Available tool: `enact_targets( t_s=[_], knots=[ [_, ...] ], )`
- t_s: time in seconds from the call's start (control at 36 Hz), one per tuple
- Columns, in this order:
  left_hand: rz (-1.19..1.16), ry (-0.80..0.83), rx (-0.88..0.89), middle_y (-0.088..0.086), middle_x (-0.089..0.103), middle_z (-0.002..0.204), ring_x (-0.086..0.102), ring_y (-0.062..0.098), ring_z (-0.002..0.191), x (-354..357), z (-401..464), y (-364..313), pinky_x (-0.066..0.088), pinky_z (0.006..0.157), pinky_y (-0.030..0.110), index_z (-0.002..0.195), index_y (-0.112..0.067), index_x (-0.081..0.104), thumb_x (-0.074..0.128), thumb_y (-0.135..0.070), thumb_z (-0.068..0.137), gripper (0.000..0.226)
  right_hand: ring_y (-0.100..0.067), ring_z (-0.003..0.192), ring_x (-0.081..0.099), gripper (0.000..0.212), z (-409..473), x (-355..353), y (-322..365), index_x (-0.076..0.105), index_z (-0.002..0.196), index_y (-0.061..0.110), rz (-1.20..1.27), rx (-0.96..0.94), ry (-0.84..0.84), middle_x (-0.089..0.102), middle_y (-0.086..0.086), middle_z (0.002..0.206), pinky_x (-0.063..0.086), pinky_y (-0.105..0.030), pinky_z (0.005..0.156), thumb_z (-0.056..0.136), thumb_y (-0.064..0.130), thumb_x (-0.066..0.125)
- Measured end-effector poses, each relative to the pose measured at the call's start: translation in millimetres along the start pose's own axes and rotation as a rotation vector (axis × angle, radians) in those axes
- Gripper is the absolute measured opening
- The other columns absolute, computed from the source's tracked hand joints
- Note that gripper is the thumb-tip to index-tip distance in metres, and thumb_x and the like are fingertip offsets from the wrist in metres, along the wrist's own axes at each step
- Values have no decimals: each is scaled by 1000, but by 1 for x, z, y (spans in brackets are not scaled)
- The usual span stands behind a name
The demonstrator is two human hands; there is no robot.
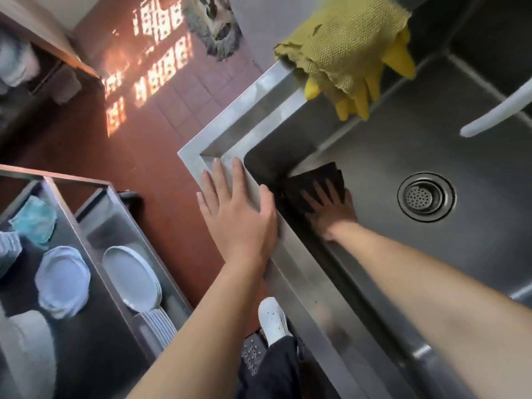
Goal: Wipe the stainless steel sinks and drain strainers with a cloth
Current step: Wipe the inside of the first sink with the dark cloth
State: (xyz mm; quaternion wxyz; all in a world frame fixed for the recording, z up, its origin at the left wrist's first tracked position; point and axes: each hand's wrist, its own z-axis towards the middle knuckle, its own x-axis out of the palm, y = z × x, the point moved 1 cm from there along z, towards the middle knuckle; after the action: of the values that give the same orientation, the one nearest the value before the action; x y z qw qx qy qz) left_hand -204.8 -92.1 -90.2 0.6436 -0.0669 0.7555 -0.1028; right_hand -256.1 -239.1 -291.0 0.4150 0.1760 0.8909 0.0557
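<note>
Steel sink (431, 145) corner, right grip (328, 208) flat pressing dark cloth (313, 180), left grip (236, 214) flat on rim

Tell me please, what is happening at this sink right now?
A person is wiping a stainless steel sink. The right hand presses a dark cloth with spread fingers against the basin near its corner. The left hand rests flat on the sink rim. The drain strainer sits apart from the cloth. Yellow rubber gloves and a yellow rag hang over the far edge.
</note>
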Motion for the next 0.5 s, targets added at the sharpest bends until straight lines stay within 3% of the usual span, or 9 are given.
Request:
enact_targets(
  t_s=[0.08,0.14,0.22,0.31,0.39,0.5],
  knots=[
    [6,-13,-9,-7,6,166,-7,16,153,1,1,2,-6,124,41,156,-36,19,36,-48,96,63,-32,152,-18,62,19,0,18,-4,157,39,-45,26,-83,-13,-2,167,-13,-63,115,101,54,16],
    [3,-20,-16,-8,7,166,-7,15,153,1,1,1,-6,124,40,156,-36,21,39,-48,96,63,-33,153,-10,61,27,-7,29,8,158,37,2,56,-124,-2,-5,168,-13,-64,114,100,53,19],
    [-15,-23,-35,-8,8,166,-6,15,153,1,1,2,-5,124,41,155,-36,23,42,-47,96,63,-33,153,6,61,31,-16,34,32,153,38,120,64,-241,23,-7,164,-5,-64,116,94,51,22],
    [-31,-27,-28,-8,8,166,-6,15,153,2,1,2,-4,124,42,155,-36,24,39,-49,94,64,-33,151,14,65,36,-21,37,34,151,43,209,101,-372,38,-8,156,-1,-64,116,90,61,19],
    [-33,-43,-25,-7,10,166,-4,16,153,3,3,4,-3,124,43,155,-35,26,42,-48,94,64,-29,153,4,66,44,-19,45,32,151,43,273,160,-351,28,-6,161,-5,-64,115,92,68,18],
    [-30,-61,-22,-6,11,166,-2,17,153,7,1,5,-3,123,44,154,-34,28,43,-47,94,63,-29,153,-9,60,45,2,38,9,155,47,133,156,-294,6,-4,168,-11,-63,114,98,63,20]
  ],
)
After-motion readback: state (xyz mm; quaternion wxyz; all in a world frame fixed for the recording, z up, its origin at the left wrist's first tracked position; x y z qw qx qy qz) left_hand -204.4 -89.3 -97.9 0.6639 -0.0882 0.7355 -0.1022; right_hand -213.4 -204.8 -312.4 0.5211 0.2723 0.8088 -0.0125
